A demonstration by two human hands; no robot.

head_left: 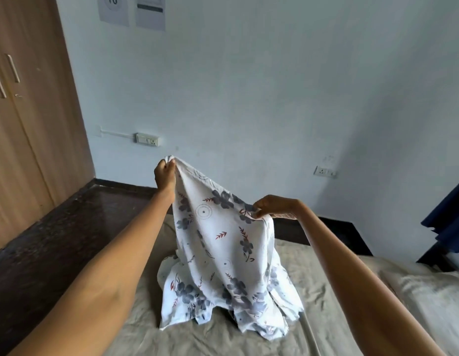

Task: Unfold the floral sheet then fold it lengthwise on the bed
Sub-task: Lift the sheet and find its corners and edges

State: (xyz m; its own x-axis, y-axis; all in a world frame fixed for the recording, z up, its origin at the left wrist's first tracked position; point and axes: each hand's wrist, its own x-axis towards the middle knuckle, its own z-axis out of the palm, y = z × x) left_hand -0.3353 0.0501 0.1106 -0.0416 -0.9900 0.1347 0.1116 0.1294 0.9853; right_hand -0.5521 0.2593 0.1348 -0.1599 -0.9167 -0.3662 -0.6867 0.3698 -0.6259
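The left hand (164,173) pinches a corner of the sheet (223,253) high up; the right hand (274,205) grips its edge lower. The sheet's bunched bottom rests on the bed (326,317), folds hidden.

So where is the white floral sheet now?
In the head view, centre: the white floral sheet hangs between the left hand and right hand, its lower part resting on the beige bed.

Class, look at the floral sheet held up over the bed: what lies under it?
Under the floral sheet, gripped by the left hand and right hand, lies the bed with its wrinkled beige cover. The sheet's bunched lower part rests on it; whatever lies beneath that heap is covered.
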